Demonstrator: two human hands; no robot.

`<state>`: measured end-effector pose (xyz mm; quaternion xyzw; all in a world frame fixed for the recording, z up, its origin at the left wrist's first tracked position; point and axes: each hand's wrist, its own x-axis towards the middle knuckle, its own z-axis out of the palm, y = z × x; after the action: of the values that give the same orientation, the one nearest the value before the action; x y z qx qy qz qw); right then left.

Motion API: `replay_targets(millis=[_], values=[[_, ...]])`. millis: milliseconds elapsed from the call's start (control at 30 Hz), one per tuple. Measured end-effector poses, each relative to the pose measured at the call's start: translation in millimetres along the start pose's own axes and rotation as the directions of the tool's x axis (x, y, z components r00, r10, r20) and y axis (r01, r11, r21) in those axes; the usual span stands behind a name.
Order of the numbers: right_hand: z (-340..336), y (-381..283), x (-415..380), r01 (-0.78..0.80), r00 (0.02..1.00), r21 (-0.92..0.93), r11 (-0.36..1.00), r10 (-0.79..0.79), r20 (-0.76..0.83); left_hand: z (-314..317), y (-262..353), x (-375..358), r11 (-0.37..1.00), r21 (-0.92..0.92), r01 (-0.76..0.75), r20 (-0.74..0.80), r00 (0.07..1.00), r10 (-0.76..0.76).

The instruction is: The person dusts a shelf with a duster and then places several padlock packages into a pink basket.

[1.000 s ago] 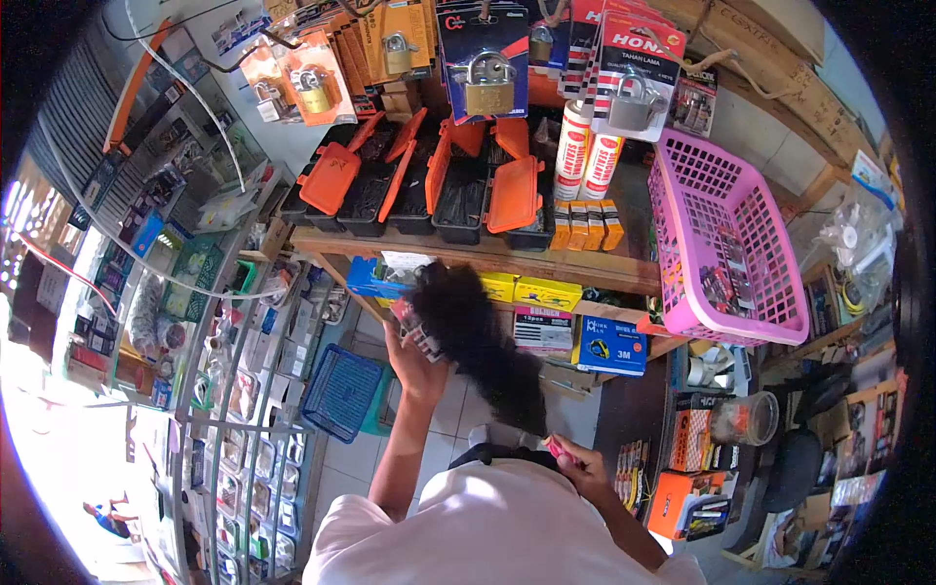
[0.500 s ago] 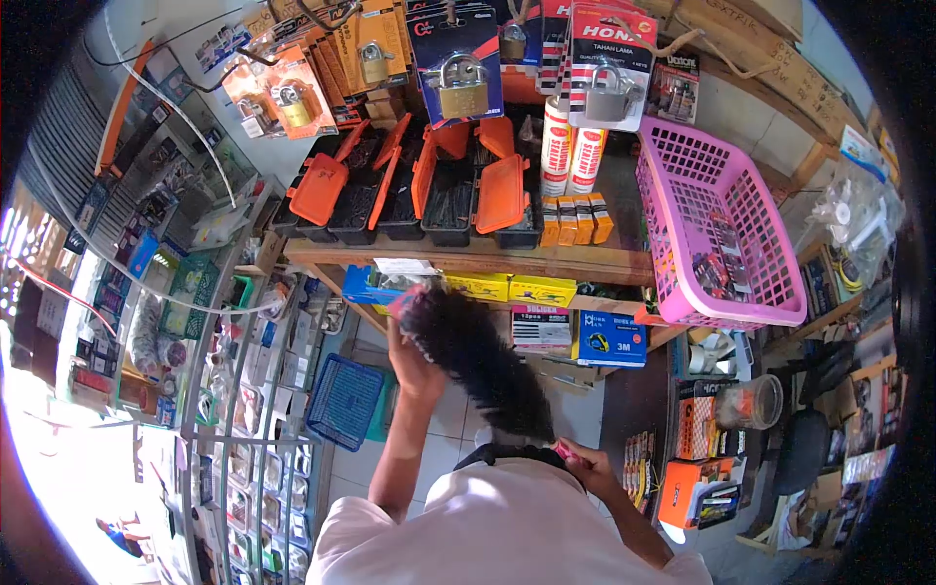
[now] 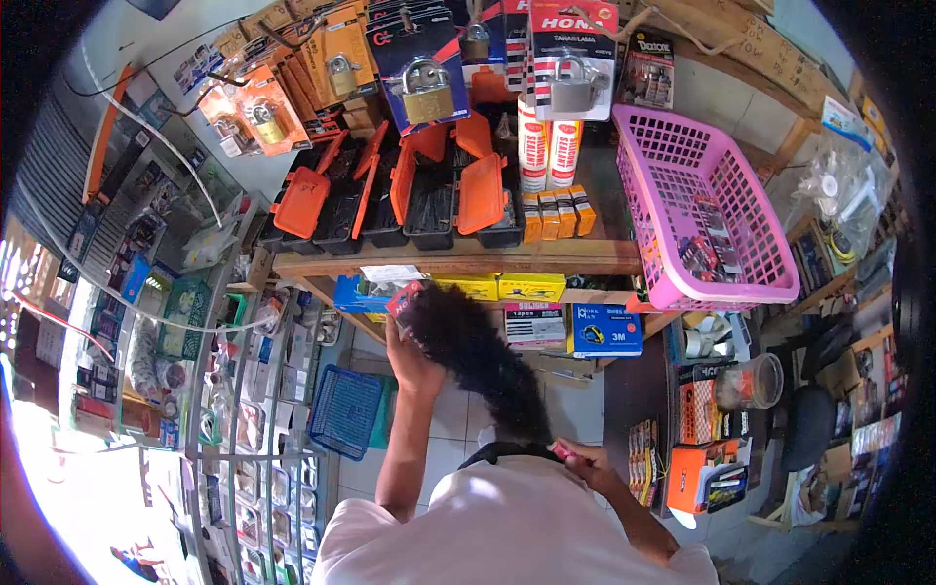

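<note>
My left hand (image 3: 414,366) grips a red package (image 3: 405,300), mostly covered by the dark bristles. A fluffy black duster (image 3: 478,366) runs diagonally from that package down to my waist. Closed round its pink-red handle (image 3: 561,451) is my right hand (image 3: 585,463). The upper end of the duster lies against the package, below the front edge of the wooden shelf (image 3: 458,261). Behind it are yellow boxes (image 3: 531,286) and a blue box (image 3: 604,331).
Padlock packs (image 3: 419,88) hang above black bins (image 3: 429,210) with orange lids. Two sealant tubes (image 3: 533,146) stand beside a pink basket (image 3: 707,210). A blue basket (image 3: 346,409) is low on the left, near glass shelving (image 3: 234,453).
The view has shifted slightly, moving the shelf goods leftward. The duster's bristles have swung a little, uncovering more of the red package. Both hands keep their hold.
</note>
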<state>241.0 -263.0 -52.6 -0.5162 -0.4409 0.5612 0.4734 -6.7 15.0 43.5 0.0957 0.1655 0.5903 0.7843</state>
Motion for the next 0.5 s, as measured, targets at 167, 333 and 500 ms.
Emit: replay_targets(millis=[167, 333, 500], values=[[4.9, 5.9, 2.4, 0.026, 1.000, 0.004, 1.000, -0.026, 0.015, -24.2, 0.3, 13.6, 0.998, -0.015, 0.054, 0.284, 0.958, -0.047], [9.8, 5.8, 2.3, -0.011, 0.998, 0.003, 1.000, 0.011, 0.064, -55.9, -11.3, 26.9, 0.768, 0.577, -0.279, 0.310, 0.944, 0.110], [9.3, -12.5, 8.4, 0.025, 0.999, -0.004, 1.000, -0.025, 0.031, 24.5, -14.3, -5.0, 0.992, 0.127, -0.023, 0.029, 0.999, 0.019]])
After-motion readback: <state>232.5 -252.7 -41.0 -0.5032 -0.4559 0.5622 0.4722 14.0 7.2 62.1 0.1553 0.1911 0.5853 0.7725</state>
